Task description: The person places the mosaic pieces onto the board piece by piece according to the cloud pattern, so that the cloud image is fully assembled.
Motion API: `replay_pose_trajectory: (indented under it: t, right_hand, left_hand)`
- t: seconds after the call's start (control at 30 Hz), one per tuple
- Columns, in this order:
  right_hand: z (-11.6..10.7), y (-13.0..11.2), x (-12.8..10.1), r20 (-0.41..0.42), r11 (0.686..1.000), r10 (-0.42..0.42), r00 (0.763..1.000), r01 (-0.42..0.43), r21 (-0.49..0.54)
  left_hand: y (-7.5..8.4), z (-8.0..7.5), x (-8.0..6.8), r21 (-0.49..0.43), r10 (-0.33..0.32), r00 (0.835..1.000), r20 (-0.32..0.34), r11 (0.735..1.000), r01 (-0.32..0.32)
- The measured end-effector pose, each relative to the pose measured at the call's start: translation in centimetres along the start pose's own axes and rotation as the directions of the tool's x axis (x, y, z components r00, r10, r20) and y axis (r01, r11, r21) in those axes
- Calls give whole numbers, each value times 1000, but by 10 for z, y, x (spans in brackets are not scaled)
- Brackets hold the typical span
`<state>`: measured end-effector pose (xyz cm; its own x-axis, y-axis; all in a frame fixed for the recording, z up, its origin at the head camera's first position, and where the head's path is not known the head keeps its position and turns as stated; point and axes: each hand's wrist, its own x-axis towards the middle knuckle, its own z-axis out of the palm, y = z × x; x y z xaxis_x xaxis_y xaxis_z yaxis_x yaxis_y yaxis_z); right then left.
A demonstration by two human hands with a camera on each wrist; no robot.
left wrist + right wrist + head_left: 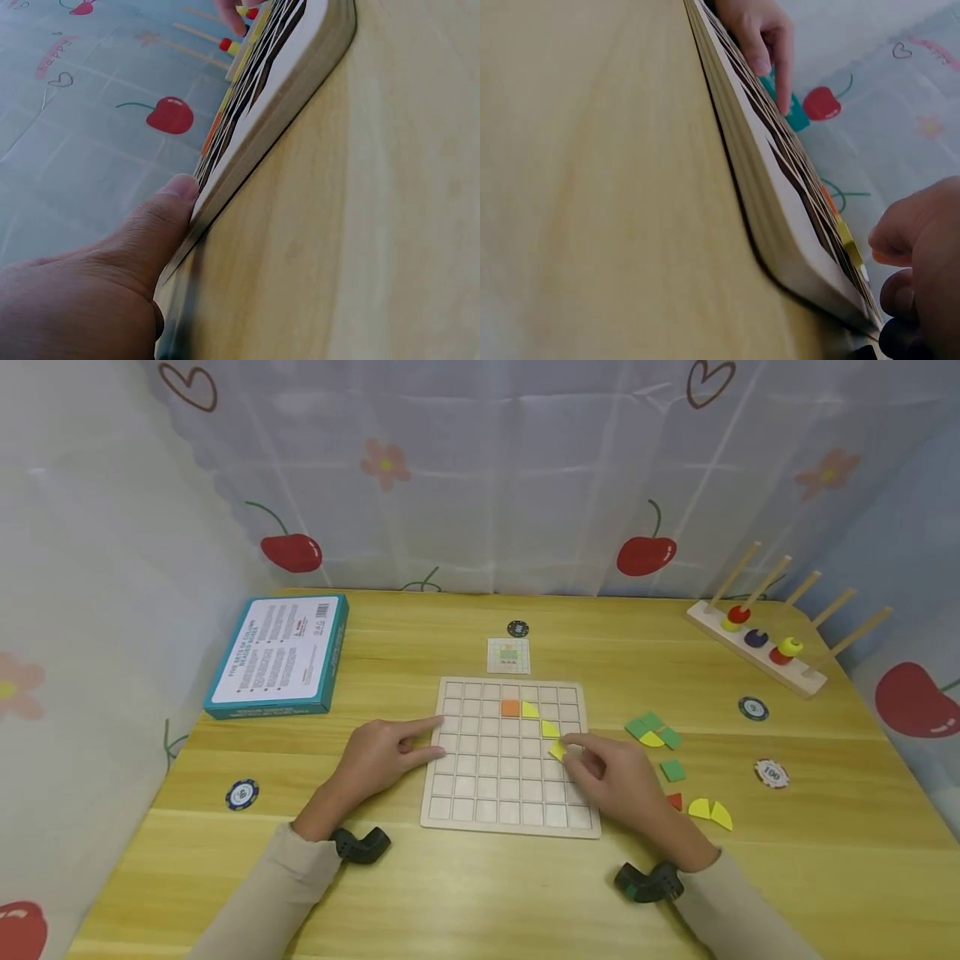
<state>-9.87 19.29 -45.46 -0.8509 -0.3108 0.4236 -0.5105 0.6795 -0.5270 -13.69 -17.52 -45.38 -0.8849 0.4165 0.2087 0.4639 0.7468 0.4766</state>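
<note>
Both sleeved forearms enter from the near edge of the desk (480,893). Centred on the desk lies the grid board (480,802), flat. Left hand (378,758) rests at the board's left edge, index finger extended onto the frame, thumb against the rim; it grips nothing. Right hand (618,777) rests on the board's right side, fingertips pinching a yellow piece (557,749) on a cell. Above it sit two more yellow pieces (540,718) and an orange square (510,708). Loose green pieces (652,731) lie right of the board.
</note>
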Motion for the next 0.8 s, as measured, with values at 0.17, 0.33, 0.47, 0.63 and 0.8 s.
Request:
replay_pose_trajectory:
  t: [0.17, 0.33, 0.47, 0.63, 0.8]
  right_hand:
    - [-6, 5, -1, 83, 1000, 24, 996, -24, -8]
    - [-5, 2, 0, 87, 998, 44, 995, -40, -41]
    - [0, -1, 0, 42, 997, 36, 998, -33, -64]
    - [6, -5, 0, 4, 994, 19, 1000, -18, -105]
    - [11, -9, 0, -45, 988, 55, 997, -61, -145]
  left_hand:
    - [1, -1, 0, 3, -12, 1000, 7, 1000, 12]
    - [1, 0, 0, 2, -16, 1000, 16, 1000, 16]
    - [2, 0, 1, -1, -16, 1000, 18, 1000, 16]
    - [2, -1, 1, 0, -17, 1000, 22, 1000, 17]
    - [1, -1, 0, -1, -11, 1000, 10, 1000, 11]
